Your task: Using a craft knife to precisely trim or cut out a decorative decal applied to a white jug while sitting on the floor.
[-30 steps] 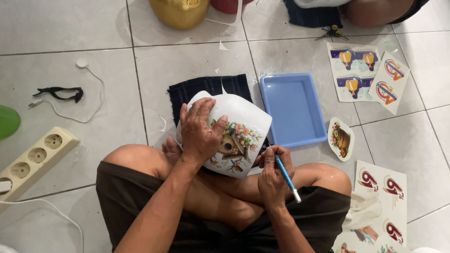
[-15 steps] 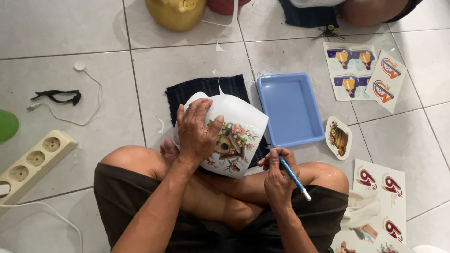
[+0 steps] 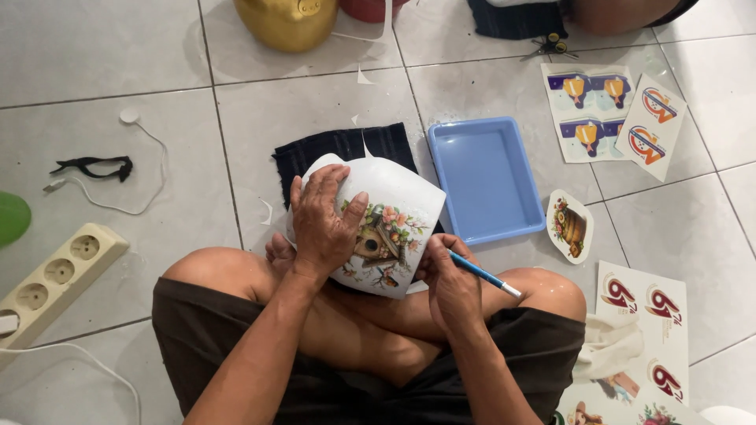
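Observation:
I sit cross-legged on a tiled floor with a white ceramic piece (image 3: 398, 197) resting on my lap. It carries a colourful birdhouse-and-flowers picture (image 3: 383, 240). My left hand (image 3: 321, 224) lies flat over its left side and holds it steady. My right hand (image 3: 449, 287) grips a thin blue-handled tool (image 3: 480, 274) like a pen, its tip at the right edge of the picture. A dark cloth (image 3: 342, 149) lies under the far end of the white piece.
A blue plastic tray (image 3: 484, 177) sits to the right. Decal sheets (image 3: 610, 114) and a cut-out decal (image 3: 568, 226) lie further right, more sheets (image 3: 642, 315) by my right knee. A power strip (image 3: 55, 271), white cable, black strap (image 3: 93, 165) and gold pot (image 3: 285, 21) lie around.
My right hand has shifted slightly, the blue tool now lying flatter with its tip closer to the picture's edge. The left hand stays on the white piece.

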